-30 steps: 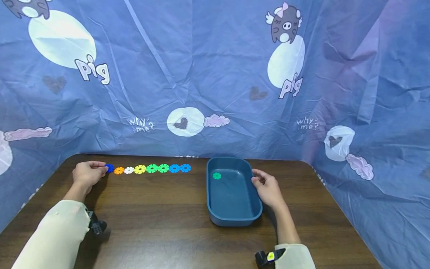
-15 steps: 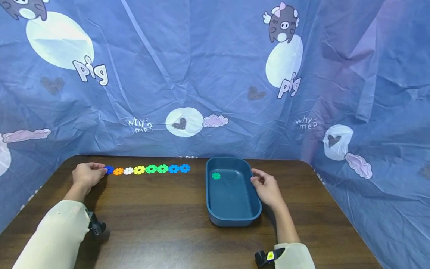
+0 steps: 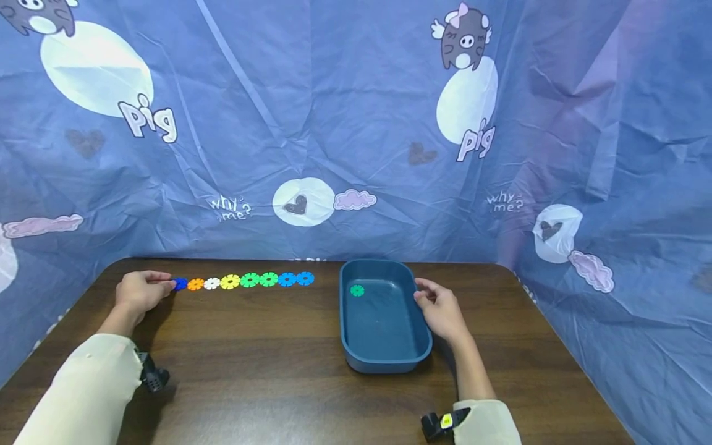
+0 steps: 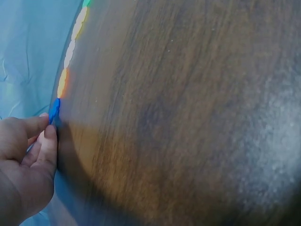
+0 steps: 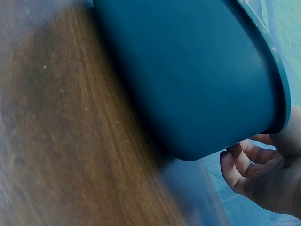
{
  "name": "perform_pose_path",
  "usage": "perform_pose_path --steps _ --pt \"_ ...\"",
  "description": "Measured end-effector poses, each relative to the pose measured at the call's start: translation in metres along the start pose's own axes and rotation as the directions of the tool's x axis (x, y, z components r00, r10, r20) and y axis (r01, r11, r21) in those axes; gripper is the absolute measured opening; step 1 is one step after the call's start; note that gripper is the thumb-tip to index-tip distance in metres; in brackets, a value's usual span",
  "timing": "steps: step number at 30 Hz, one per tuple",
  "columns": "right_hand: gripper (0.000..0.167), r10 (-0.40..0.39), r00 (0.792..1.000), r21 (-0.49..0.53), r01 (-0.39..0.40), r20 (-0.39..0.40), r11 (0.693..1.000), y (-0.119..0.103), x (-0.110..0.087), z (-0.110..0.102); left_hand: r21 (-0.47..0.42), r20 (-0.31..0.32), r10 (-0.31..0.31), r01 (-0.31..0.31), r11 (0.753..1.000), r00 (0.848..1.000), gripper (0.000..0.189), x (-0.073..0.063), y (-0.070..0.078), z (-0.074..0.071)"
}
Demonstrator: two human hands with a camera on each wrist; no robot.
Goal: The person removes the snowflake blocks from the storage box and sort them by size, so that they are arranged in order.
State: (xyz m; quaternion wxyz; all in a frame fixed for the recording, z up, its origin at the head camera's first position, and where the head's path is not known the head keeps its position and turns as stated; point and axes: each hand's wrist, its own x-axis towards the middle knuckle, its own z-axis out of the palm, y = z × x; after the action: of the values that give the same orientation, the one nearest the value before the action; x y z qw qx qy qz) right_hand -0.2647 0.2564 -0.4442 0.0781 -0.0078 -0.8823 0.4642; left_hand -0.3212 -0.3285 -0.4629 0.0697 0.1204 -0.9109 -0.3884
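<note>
At the left end of a row of notched plastic discs, my left hand (image 3: pixel 139 292) pinches a dark blue disc (image 3: pixel 180 283) between thumb and fingers. The left wrist view shows the blue disc (image 4: pixel 54 111) at the fingertips, close against the orange disc (image 4: pixel 63 84). Rightward in the head view lie the orange disc (image 3: pixel 196 284), a white disc (image 3: pixel 212 283), a yellow disc (image 3: pixel 230 282), two green discs (image 3: pixel 250 280) and two lighter blue discs (image 3: pixel 287 279). My right hand (image 3: pixel 442 311) touches the outer right side of a dark teal bin (image 3: pixel 385 360) with loosely bent fingers.
One green disc (image 3: pixel 357 290) lies inside the bin near its far left corner. Everything stands on a brown wooden table (image 3: pixel 267 383). A blue printed cloth (image 3: pixel 311 123) hangs behind the table's far edge.
My left hand has brought the dark blue disc slightly nearer, level with the orange one. My right hand and the bin stay put, while the head view shifts a little.
</note>
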Motion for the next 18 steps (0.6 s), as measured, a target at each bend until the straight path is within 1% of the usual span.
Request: perform_pose_path --steps 2,5,8,10,12,14,18 --pt "0.036 -0.004 1.0 -0.001 0.004 0.002 1.0 0.0 0.0 0.0 -0.005 -0.001 0.0 0.0 1.0 1.0 0.035 0.0 -0.001 -0.001" --pt "0.036 -0.004 1.0 -0.002 0.004 0.003 1.0 -0.001 0.0 0.0 -0.044 0.007 0.003 -0.002 0.999 1.0 0.035 0.0 0.001 -0.002" --pt "0.036 -0.004 1.0 -0.002 0.004 0.005 1.0 -0.002 0.0 0.0 -0.109 0.009 -0.001 0.002 0.994 1.0 0.034 0.002 0.009 0.0" --pt "0.036 -0.003 1.0 -0.002 0.003 0.006 1.0 -0.002 0.0 0.0 -0.13 0.003 0.018 -0.017 0.991 1.0 0.033 0.004 0.019 0.003" --pt "0.036 -0.001 1.0 -0.004 0.001 0.006 1.0 -0.002 0.0 0.0 -0.121 -0.006 0.053 -0.053 0.991 0.999 0.033 0.005 0.031 0.007" --pt "0.036 0.001 1.0 -0.006 -0.001 0.005 1.0 -0.002 0.0 0.0 -0.093 -0.013 0.109 -0.11 0.99 0.994 0.032 0.006 0.043 0.012" --pt "0.036 -0.001 1.0 -0.005 0.001 0.001 1.0 -0.001 0.0 0.001 -0.067 -0.012 0.225 -0.225 0.972 0.974 0.028 0.005 0.072 0.024"
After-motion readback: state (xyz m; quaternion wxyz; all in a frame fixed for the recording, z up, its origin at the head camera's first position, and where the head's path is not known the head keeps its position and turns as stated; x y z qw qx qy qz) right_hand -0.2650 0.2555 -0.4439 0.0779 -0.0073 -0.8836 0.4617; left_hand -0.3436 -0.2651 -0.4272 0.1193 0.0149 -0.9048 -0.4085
